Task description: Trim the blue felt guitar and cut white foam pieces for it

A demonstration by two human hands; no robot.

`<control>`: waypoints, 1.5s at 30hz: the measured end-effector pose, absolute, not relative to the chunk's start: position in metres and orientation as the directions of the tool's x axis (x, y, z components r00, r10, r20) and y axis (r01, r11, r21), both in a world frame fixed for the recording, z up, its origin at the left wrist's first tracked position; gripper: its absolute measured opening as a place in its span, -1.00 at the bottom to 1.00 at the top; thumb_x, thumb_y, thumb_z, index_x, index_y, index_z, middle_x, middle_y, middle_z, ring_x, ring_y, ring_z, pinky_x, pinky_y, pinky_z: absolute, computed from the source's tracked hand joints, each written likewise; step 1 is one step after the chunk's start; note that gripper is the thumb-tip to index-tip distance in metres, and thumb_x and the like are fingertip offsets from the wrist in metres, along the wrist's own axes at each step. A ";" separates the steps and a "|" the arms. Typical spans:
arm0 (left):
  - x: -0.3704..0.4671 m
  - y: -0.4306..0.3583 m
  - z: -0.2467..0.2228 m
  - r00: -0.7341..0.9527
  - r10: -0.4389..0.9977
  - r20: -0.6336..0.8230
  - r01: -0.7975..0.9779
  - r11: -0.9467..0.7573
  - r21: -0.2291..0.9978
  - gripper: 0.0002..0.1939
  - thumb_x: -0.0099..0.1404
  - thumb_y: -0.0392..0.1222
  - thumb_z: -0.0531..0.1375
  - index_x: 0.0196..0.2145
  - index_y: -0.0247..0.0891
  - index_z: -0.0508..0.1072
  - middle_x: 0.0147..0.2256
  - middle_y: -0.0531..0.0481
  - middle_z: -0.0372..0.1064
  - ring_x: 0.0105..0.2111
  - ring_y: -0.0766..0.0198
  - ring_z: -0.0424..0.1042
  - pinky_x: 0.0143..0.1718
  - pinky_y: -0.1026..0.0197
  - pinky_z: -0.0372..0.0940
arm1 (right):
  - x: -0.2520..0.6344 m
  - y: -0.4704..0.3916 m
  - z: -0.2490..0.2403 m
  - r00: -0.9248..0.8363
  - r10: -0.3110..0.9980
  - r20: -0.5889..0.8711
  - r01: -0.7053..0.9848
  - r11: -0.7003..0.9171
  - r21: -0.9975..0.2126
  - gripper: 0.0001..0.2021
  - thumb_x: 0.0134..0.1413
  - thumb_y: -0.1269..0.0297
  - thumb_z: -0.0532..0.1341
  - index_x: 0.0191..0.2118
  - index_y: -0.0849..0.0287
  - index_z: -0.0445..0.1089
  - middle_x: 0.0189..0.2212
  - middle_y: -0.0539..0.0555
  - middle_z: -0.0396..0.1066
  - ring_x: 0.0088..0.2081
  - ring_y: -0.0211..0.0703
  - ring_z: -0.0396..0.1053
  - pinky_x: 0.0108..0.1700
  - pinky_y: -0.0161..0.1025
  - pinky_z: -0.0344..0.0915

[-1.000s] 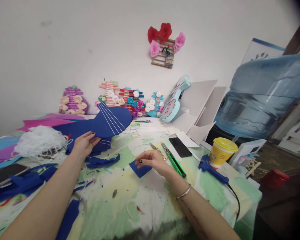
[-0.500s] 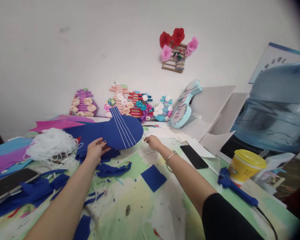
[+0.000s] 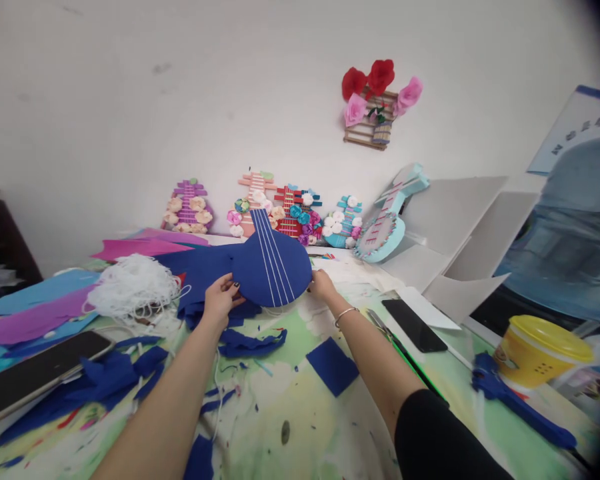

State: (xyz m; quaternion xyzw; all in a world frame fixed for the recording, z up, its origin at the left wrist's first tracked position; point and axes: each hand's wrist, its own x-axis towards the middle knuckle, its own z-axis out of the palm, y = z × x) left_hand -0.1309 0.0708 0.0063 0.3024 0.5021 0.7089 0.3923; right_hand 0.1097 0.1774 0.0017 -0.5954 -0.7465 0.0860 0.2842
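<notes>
A blue paper-covered lute shape point(image 3: 250, 263), round-bodied with a short neck and several white strings, is held up over the table. My left hand point(image 3: 220, 298) pinches its lower left edge, thumb in front. At the right edge of the round body is my right hand point(image 3: 323, 285), its fingers closed against the rim; the fingertips are partly hidden. Behind my left hand lies more blue crepe paper point(image 3: 195, 263). Below the lute are a crumpled blue strip point(image 3: 253, 342) and a blue paper square point(image 3: 333, 367).
A tangle of white string point(image 3: 133, 287) and a phone point(image 3: 40, 373) lie at left. On the right are another phone point(image 3: 414, 325), a blue glue gun point(image 3: 523, 403), a yellow-lidded tub point(image 3: 545, 350) and a water bottle point(image 3: 575, 240). Decorated lutes point(image 3: 287, 207) stand along the wall.
My right hand has come to the lute's right edge from a spot apart from it. The lute now stands more upright. The view has turned left, so everything sits further right.
</notes>
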 end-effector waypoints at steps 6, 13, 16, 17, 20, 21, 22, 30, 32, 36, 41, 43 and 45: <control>-0.123 0.069 0.011 -0.473 0.868 0.153 -0.148 -0.249 0.957 -0.65 0.05 -0.42 0.16 -0.16 -0.31 0.41 -0.36 0.01 0.30 -0.57 0.42 0.31 -0.56 0.28 0.35 | 0.143 0.163 0.024 0.209 0.885 0.416 0.578 0.231 -0.783 -0.88 -0.20 0.38 0.23 -0.51 0.18 0.23 -0.55 -0.02 0.37 -0.42 -0.16 0.43 -0.34 -0.28 0.29; -0.094 0.057 0.015 -0.317 0.919 0.235 -0.092 -0.276 0.957 -0.62 -0.05 -0.24 0.25 -0.20 -0.31 0.40 -0.28 -0.05 0.35 -0.51 0.34 0.37 -0.54 0.25 0.34 | 0.164 0.113 0.081 0.350 0.802 0.483 0.051 0.498 -0.865 -0.69 -0.11 0.32 0.17 -0.19 0.13 0.13 -0.49 -0.08 0.42 -0.46 -0.25 0.47 -0.38 -0.31 0.39; -0.081 0.049 0.017 -0.236 0.934 0.269 -0.128 -0.304 0.944 -0.56 -0.10 -0.14 0.29 -0.22 -0.30 0.39 -0.26 -0.05 0.35 -0.45 0.29 0.40 -0.46 0.20 0.37 | 0.161 0.093 0.109 0.370 0.784 0.498 -0.353 0.614 -0.706 -0.59 -0.25 0.35 0.29 -0.20 0.13 0.17 -0.48 -0.06 0.45 -0.40 -0.25 0.47 -0.35 -0.33 0.37; -0.078 0.046 0.018 -0.209 0.936 0.284 -0.137 -0.315 0.939 -0.55 -0.11 -0.11 0.30 -0.22 -0.30 0.39 -0.25 -0.05 0.36 -0.43 0.27 0.41 -0.43 0.19 0.37 | 0.159 0.089 0.117 0.382 0.778 0.499 -0.413 0.626 -0.661 -0.57 -0.29 0.35 0.32 -0.22 0.13 0.18 -0.48 -0.05 0.46 -0.39 -0.26 0.46 -0.36 -0.37 0.35; -0.069 0.039 0.023 -0.155 0.936 0.315 -0.142 -0.337 0.931 -0.53 -0.13 -0.08 0.31 -0.22 -0.28 0.39 -0.26 -0.05 0.36 -0.37 0.23 0.42 -0.40 0.18 0.38 | 0.154 0.082 0.137 0.392 0.763 0.515 -0.488 0.646 -0.587 -0.57 -0.33 0.34 0.36 -0.27 0.14 0.19 -0.51 -0.07 0.45 -0.44 -0.31 0.43 -0.42 -0.42 0.31; -0.067 0.037 0.024 -0.148 0.938 0.314 -0.141 -0.335 0.932 -0.53 -0.13 -0.08 0.32 -0.22 -0.27 0.39 -0.27 -0.05 0.37 -0.37 0.22 0.42 -0.40 0.18 0.38 | 0.153 0.080 0.142 0.390 0.756 0.525 -0.497 0.653 -0.571 -0.58 -0.34 0.34 0.36 -0.28 0.14 0.20 -0.53 -0.09 0.43 -0.46 -0.32 0.42 -0.43 -0.41 0.31; -0.065 0.036 0.025 -0.142 0.940 0.310 -0.140 -0.329 0.934 -0.53 -0.14 -0.08 0.32 -0.23 -0.26 0.39 -0.28 -0.04 0.37 -0.37 0.22 0.42 -0.39 0.17 0.38 | 0.152 0.079 0.146 0.387 0.751 0.536 -0.500 0.659 -0.562 -0.60 -0.34 0.34 0.37 -0.30 0.15 0.21 -0.55 -0.09 0.42 -0.48 -0.32 0.42 -0.42 -0.39 0.33; -0.058 0.032 0.023 -0.085 0.958 0.274 -0.111 -0.282 0.953 -0.54 -0.16 -0.08 0.33 -0.25 -0.24 0.39 -0.33 0.00 0.37 -0.44 0.26 0.42 -0.42 0.15 0.39 | 0.152 0.066 0.156 0.329 0.802 0.498 -0.543 0.592 -0.595 -0.66 -0.29 0.38 0.35 -0.30 0.21 0.28 -0.56 -0.06 0.43 -0.49 -0.27 0.45 -0.38 -0.32 0.41; -0.057 0.032 0.021 -0.087 0.959 0.269 -0.110 -0.278 0.954 -0.53 -0.17 -0.08 0.33 -0.26 -0.25 0.38 -0.34 0.00 0.37 -0.45 0.26 0.42 -0.43 0.14 0.39 | 0.153 0.063 0.155 0.343 0.809 0.477 -0.558 0.584 -0.590 -0.66 -0.29 0.40 0.35 -0.29 0.21 0.27 -0.56 -0.06 0.44 -0.49 -0.25 0.46 -0.38 -0.30 0.42; -0.056 0.031 0.020 -0.061 0.966 0.250 -0.109 -0.256 0.961 -0.56 -0.19 -0.09 0.34 -0.30 -0.26 0.38 -0.37 0.02 0.35 -0.45 0.25 0.42 -0.43 0.12 0.40 | 0.152 0.060 0.151 0.356 0.805 0.474 -0.563 0.590 -0.579 -0.70 -0.31 0.43 0.33 -0.35 0.22 0.27 -0.58 -0.04 0.45 -0.51 -0.24 0.46 -0.41 -0.31 0.42; -0.056 0.028 0.021 -0.049 0.970 0.240 -0.113 -0.244 0.963 -0.58 -0.19 -0.12 0.34 -0.33 -0.27 0.37 -0.40 0.04 0.33 -0.46 0.26 0.41 -0.45 0.11 0.41 | 0.152 0.059 0.146 0.324 0.815 0.481 -0.559 0.575 -0.597 -0.77 -0.31 0.43 0.32 -0.42 0.23 0.30 -0.56 -0.01 0.47 -0.49 -0.24 0.47 -0.42 -0.35 0.42; -0.056 0.027 0.022 -0.048 0.968 0.245 -0.111 -0.249 0.962 -0.59 -0.20 -0.14 0.34 -0.34 -0.27 0.38 -0.42 0.05 0.33 -0.47 0.26 0.40 -0.45 0.11 0.41 | 0.153 0.058 0.145 0.323 0.818 0.476 -0.561 0.571 -0.599 -0.77 -0.32 0.44 0.32 -0.42 0.24 0.31 -0.56 0.00 0.47 -0.49 -0.23 0.47 -0.43 -0.36 0.42; -0.056 0.027 0.022 -0.049 0.966 0.253 -0.110 -0.257 0.960 -0.61 -0.20 -0.16 0.34 -0.35 -0.27 0.38 -0.42 0.05 0.33 -0.48 0.26 0.40 -0.46 0.11 0.40 | 0.154 0.056 0.145 0.330 0.815 0.476 -0.557 0.575 -0.599 -0.78 -0.33 0.44 0.32 -0.44 0.24 0.32 -0.57 0.00 0.47 -0.50 -0.23 0.47 -0.44 -0.36 0.41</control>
